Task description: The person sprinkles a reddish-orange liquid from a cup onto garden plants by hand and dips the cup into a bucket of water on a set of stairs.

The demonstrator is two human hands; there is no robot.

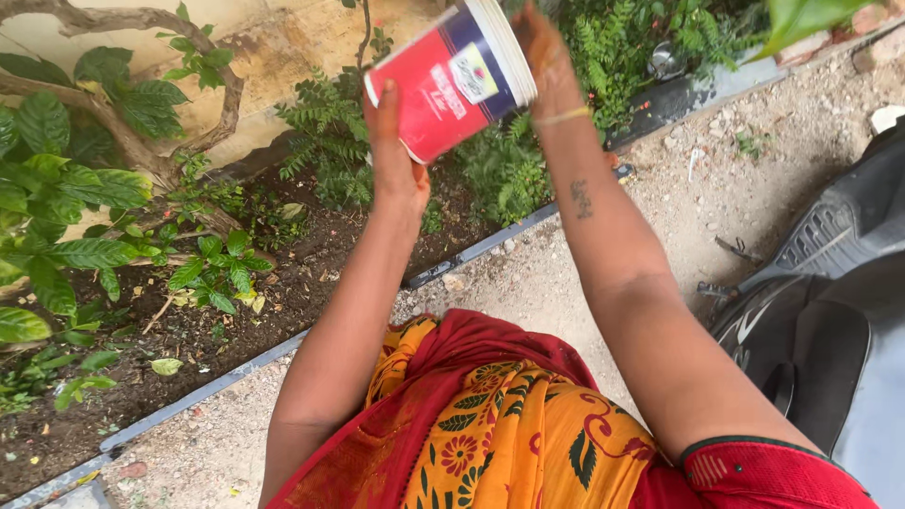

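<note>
A red, blue and white plastic bucket (454, 77) is tipped on its side high over a garden bed (236, 311), its white rim turned to the right. My left hand (394, 155) presses against its bottom end. My right hand (545, 57) grips it near the rim, a thin band on the wrist. Both arms reach forward over an orange and red patterned garment (490, 424). Nothing can be seen coming out of the bucket.
Dark soil with leafy plants (75, 188) and ferns (330, 132) runs along a stained wall (283, 47). A metal edging strip (283, 344) separates the bed from gravel ground (735, 141). A dark scooter (830, 302) stands at the right.
</note>
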